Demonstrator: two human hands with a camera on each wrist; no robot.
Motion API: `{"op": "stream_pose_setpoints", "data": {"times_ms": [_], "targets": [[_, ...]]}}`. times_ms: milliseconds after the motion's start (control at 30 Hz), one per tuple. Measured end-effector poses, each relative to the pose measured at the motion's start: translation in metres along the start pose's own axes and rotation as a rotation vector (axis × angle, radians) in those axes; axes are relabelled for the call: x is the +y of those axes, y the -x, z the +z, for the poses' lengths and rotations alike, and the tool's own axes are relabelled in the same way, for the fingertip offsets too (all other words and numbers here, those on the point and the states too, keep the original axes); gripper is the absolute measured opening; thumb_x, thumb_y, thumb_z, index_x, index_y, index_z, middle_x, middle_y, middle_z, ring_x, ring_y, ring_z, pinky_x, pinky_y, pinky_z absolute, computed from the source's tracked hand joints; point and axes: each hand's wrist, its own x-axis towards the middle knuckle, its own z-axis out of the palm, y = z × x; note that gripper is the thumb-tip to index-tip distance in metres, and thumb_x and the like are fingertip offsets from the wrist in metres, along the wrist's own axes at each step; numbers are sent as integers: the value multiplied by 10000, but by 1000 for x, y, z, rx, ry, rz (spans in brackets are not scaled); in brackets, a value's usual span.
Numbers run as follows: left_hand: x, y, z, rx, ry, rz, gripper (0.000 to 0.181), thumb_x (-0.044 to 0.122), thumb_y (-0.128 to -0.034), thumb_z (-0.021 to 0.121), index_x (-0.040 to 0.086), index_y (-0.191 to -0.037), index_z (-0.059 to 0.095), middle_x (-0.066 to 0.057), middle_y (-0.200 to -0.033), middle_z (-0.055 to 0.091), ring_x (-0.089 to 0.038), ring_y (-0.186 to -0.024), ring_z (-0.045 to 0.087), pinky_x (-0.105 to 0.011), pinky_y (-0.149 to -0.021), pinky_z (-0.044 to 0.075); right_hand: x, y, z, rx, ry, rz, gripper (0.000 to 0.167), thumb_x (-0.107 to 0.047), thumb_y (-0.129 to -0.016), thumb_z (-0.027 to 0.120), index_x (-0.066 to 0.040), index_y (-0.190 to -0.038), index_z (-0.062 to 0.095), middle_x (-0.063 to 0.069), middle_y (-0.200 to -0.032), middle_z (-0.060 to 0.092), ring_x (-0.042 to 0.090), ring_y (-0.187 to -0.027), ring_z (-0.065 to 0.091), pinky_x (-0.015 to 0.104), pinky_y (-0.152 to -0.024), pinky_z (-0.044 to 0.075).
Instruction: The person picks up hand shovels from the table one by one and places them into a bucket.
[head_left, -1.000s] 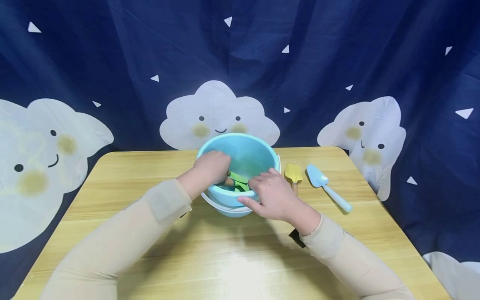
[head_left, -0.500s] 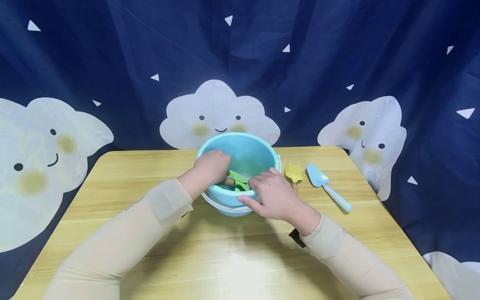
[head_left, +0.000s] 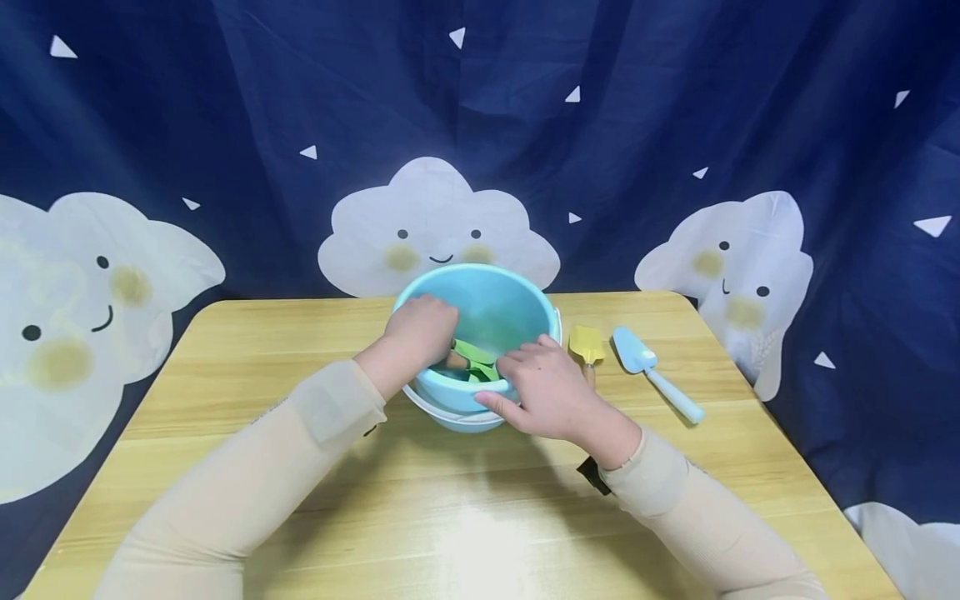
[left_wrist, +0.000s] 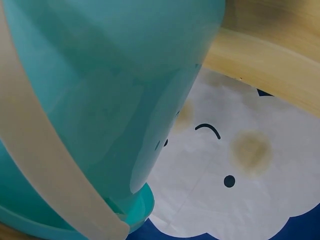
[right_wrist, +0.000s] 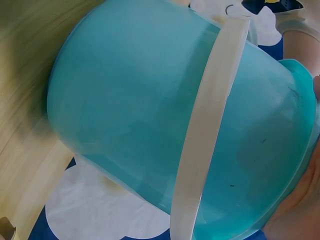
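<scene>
Your bucket (head_left: 498,300) was glossy light blue with a white handle (right_wrist: 207,130); your right hand (head_left: 551,392) gripped its rim (head_left: 465,387); your left hand's (head_left: 422,333) fingers, hidden inside, couldn't be read.

And here's a yellow shovel (head_left: 587,342) lying beside a pale-blue trowel (head_left: 658,377) on the wooden table (head_left: 360,525); behind hangs a navy curtain (head_left: 517,50), smiling white clouds (head_left: 438,208) across it!
</scene>
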Motion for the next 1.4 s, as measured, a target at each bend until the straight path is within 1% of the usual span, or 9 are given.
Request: {"op": "stream_pose_setpoints", "data": {"times_ms": [67, 200, 500, 767, 867, 1000, 1267, 1333, 1400], "targets": [[0, 0, 1, 8, -11, 1, 551, 549, -718, 856, 59, -932, 720, -36, -824, 656, -230, -802, 587, -415, -853, 542, 0, 0, 0, 3, 0, 1, 599, -674, -1000, 276, -192, -666, 397, -84, -594, 343, 133, -558, 349, 334, -640, 272], [0, -1, 1, 14, -26, 3, 567, 556, -710, 858, 56, -944, 725, -38, -830, 664, -228, -801, 595, -416, -855, 541, 0, 0, 0, 7, 2, -1, 599, -674, -1000, 272, -193, -666, 397, -85, -594, 343, 135, -555, 346, 334, -635, 270], [0, -2, 1, 38, -97, 3, 635, 618, -692, 840, 71, -995, 729, -47, -893, 699, -247, -864, 632, -424, -890, 507, 1, 0, 0, 8, 8, -2, 600, -676, -1000, 265, -193, -669, 396, -86, -592, 342, 133, -553, 344, 334, -637, 267], [1, 0, 2, 56, -123, 2, 629, 626, -678, 844, 78, -964, 728, -32, -837, 680, -242, -840, 633, -427, -875, 512, 0, 1, 0, 6, 5, -4, 596, -673, -1002, 272, -194, -667, 391, -85, -589, 333, 135, -551, 333, 329, -640, 265], [1, 0, 3, 50, -118, -5, 613, 621, -679, 846, 82, -949, 730, -26, -820, 673, -235, -823, 623, -425, -867, 509, 0, 1, 1, 10, 6, -8, 598, -673, -1002, 266, -194, -665, 388, -86, -587, 327, 134, -549, 327, 329, -641, 266], [0, 0, 4, 56, -99, -16, 632, 620, -672, 852, 77, -971, 730, -37, -856, 680, -244, -843, 620, -426, -879, 503, 0, 1, 1, 17, 6, -12, 596, -671, -1002, 273, -195, -663, 385, -88, -584, 323, 133, -545, 323, 326, -637, 266], [-3, 2, 3, 128, -49, -41, 661, 612, -615, 890, 81, -959, 699, -40, -853, 649, -244, -838, 595, -422, -879, 500, -1, 0, 1, 18, 4, -16, 593, -667, -1004, 277, -195, -662, 389, -89, -586, 328, 132, -545, 326, 327, -633, 265], [-2, 2, 3, 146, -20, -51, 626, 564, -633, 901, 81, -976, 698, -49, -887, 661, -250, -866, 602, -425, -891, 496, -1, 0, 0, 17, 4, -15, 595, -667, -1004, 273, -195, -661, 389, -88, -585, 330, 132, -545, 329, 328, -633, 266], [-2, 3, 2, 164, 23, -61, 565, 485, -679, 901, 79, -1024, 711, -62, -957, 684, -259, -929, 611, -429, -926, 486, -1, 0, 0, 16, 6, -13, 598, -669, -1003, 269, -195, -658, 386, -87, -584, 330, 131, -544, 330, 328, -631, 266]]}}
